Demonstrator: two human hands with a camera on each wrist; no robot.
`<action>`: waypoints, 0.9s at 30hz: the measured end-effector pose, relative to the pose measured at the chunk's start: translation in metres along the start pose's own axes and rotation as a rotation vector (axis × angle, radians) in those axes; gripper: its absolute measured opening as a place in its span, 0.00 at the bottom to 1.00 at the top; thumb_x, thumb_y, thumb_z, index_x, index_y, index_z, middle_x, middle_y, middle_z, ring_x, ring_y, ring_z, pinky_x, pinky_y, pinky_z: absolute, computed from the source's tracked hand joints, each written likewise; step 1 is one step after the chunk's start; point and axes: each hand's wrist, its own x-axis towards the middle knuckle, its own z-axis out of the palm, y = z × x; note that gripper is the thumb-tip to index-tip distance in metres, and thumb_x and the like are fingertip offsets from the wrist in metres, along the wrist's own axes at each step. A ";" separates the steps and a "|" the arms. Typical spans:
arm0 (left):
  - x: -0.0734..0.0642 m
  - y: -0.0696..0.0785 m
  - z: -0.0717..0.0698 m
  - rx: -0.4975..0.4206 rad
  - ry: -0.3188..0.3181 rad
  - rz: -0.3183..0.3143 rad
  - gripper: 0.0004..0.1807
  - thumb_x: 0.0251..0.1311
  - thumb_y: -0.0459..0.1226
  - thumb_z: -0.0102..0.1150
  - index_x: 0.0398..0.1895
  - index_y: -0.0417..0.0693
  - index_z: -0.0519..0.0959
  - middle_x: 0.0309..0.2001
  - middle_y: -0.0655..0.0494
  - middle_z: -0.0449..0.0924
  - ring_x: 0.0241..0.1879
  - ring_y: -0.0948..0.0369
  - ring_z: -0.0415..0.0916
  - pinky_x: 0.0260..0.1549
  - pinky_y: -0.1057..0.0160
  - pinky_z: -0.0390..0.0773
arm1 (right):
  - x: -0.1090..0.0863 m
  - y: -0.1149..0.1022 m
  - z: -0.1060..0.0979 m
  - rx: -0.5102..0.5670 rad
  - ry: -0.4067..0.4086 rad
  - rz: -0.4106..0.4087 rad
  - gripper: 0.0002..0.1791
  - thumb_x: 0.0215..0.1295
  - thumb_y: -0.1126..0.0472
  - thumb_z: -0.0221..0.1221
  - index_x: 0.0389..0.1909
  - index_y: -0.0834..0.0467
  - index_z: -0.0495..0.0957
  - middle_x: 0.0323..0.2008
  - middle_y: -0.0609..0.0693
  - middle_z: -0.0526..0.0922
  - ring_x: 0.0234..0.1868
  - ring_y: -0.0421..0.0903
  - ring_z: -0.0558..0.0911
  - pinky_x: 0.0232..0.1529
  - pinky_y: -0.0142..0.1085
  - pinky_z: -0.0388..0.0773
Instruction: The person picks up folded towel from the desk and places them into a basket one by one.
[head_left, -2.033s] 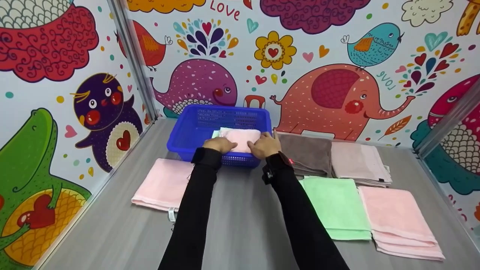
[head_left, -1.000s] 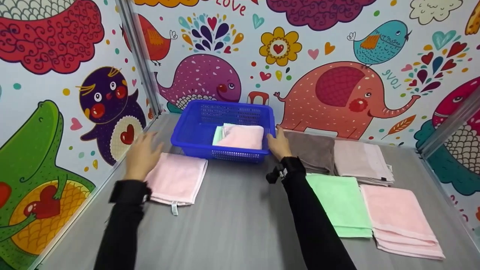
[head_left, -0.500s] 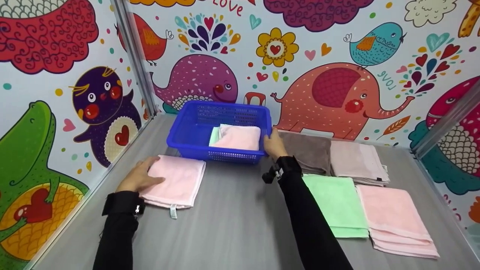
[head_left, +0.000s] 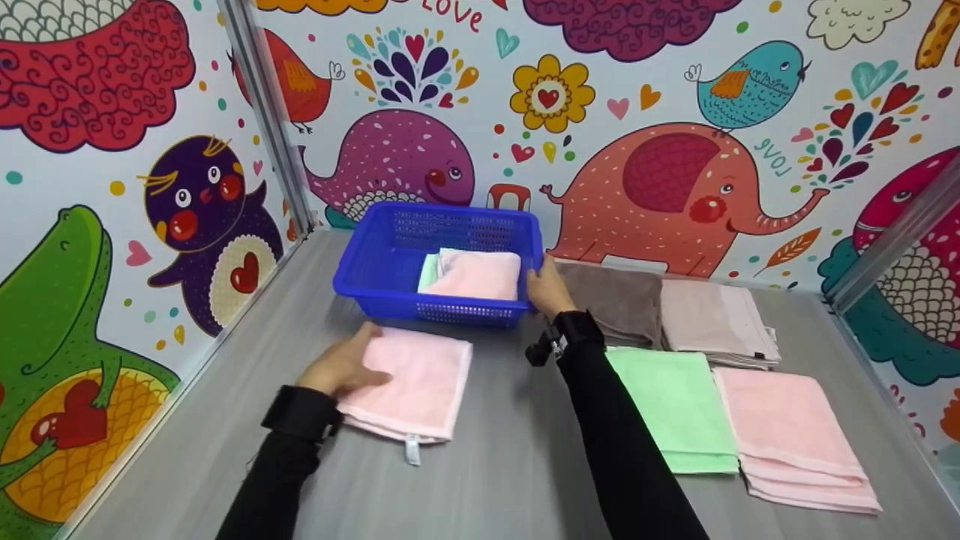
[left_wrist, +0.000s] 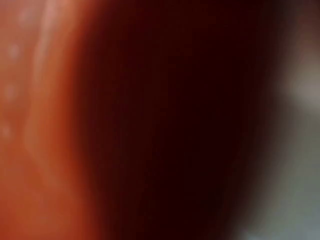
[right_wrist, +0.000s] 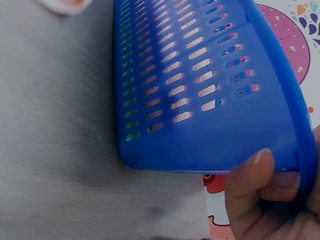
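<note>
My left hand (head_left: 345, 366) holds the left edge of a folded pink towel (head_left: 424, 379), thumb on top; its other fingers are partly hidden at that edge. A white label sticks out from the towel's near side. With curled fingers, my right hand (head_left: 551, 291) grips the right end of a blue plastic basket (head_left: 386, 298). In the right wrist view, fingers (right_wrist: 245, 187) bend around the rim of the perforated basket (right_wrist: 210, 142). Inside the basket, a folded pink towel (head_left: 484, 274) lies beside a light green one (head_left: 428, 274). The left wrist view is too dark and blurred to read.
Right of the basket lie a folded brown towel (head_left: 619, 304) and a pale pink-beige stack (head_left: 716, 319). Nearer are a green towel (head_left: 671, 409) and a pink towel stack (head_left: 802, 435). Cartoon-printed walls (head_left: 480, 45) enclose the grey table (head_left: 495, 480).
Both hands leave the towel in the basket; the right takes the basket's right end. My left hand reaches the pink towel at left, then moves it right and nearer, in front of the basket.
</note>
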 end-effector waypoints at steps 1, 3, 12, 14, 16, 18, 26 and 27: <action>0.001 0.007 0.007 -0.001 0.004 0.001 0.41 0.54 0.40 0.77 0.68 0.43 0.65 0.61 0.25 0.76 0.58 0.32 0.77 0.61 0.36 0.74 | 0.000 0.000 0.000 -0.001 -0.003 0.000 0.33 0.81 0.61 0.39 0.81 0.66 0.46 0.73 0.70 0.66 0.63 0.63 0.78 0.31 0.42 0.81; 0.002 0.022 0.020 -0.002 0.014 0.019 0.41 0.54 0.41 0.78 0.67 0.42 0.66 0.60 0.26 0.77 0.58 0.33 0.78 0.62 0.37 0.74 | 0.000 0.000 0.000 0.003 -0.008 0.007 0.33 0.81 0.61 0.39 0.81 0.65 0.46 0.74 0.70 0.65 0.63 0.62 0.78 0.27 0.38 0.77; 0.007 0.075 0.066 0.026 -0.016 0.149 0.40 0.50 0.43 0.80 0.63 0.42 0.68 0.58 0.30 0.79 0.58 0.37 0.79 0.61 0.41 0.77 | -0.001 0.001 -0.001 0.021 -0.062 0.054 0.33 0.83 0.59 0.39 0.83 0.61 0.42 0.75 0.67 0.64 0.53 0.59 0.82 0.24 0.37 0.76; 0.009 0.083 0.073 0.031 -0.025 0.164 0.41 0.51 0.44 0.80 0.63 0.41 0.68 0.58 0.31 0.79 0.58 0.37 0.79 0.61 0.41 0.77 | -0.001 0.001 -0.002 0.026 -0.081 0.064 0.34 0.83 0.59 0.39 0.83 0.60 0.41 0.74 0.67 0.65 0.45 0.56 0.82 0.24 0.38 0.76; 0.010 0.091 0.078 0.031 -0.038 0.170 0.44 0.52 0.45 0.79 0.67 0.37 0.66 0.60 0.31 0.78 0.60 0.37 0.78 0.62 0.42 0.76 | 0.000 0.002 -0.004 0.026 -0.096 0.067 0.34 0.83 0.58 0.39 0.83 0.59 0.40 0.73 0.68 0.67 0.36 0.52 0.82 0.25 0.41 0.78; 0.011 0.097 0.084 0.025 -0.040 0.177 0.47 0.53 0.46 0.78 0.70 0.34 0.64 0.62 0.30 0.77 0.61 0.36 0.77 0.63 0.42 0.76 | 0.000 0.003 -0.006 0.021 -0.109 0.062 0.34 0.83 0.58 0.39 0.83 0.59 0.40 0.71 0.68 0.68 0.29 0.50 0.80 0.28 0.45 0.81; 0.014 0.104 0.094 0.011 -0.017 0.172 0.46 0.50 0.47 0.79 0.66 0.37 0.66 0.57 0.29 0.80 0.57 0.36 0.79 0.59 0.41 0.78 | -0.009 0.011 -0.024 0.057 -0.188 0.002 0.39 0.84 0.50 0.45 0.84 0.57 0.38 0.71 0.66 0.70 0.50 0.53 0.84 0.54 0.51 0.83; 0.014 0.104 0.094 0.009 -0.017 0.173 0.45 0.50 0.47 0.79 0.66 0.38 0.66 0.56 0.29 0.80 0.56 0.36 0.80 0.58 0.41 0.79 | -0.011 0.012 -0.028 0.077 -0.188 0.004 0.39 0.84 0.49 0.45 0.84 0.56 0.39 0.69 0.66 0.72 0.50 0.52 0.83 0.56 0.51 0.82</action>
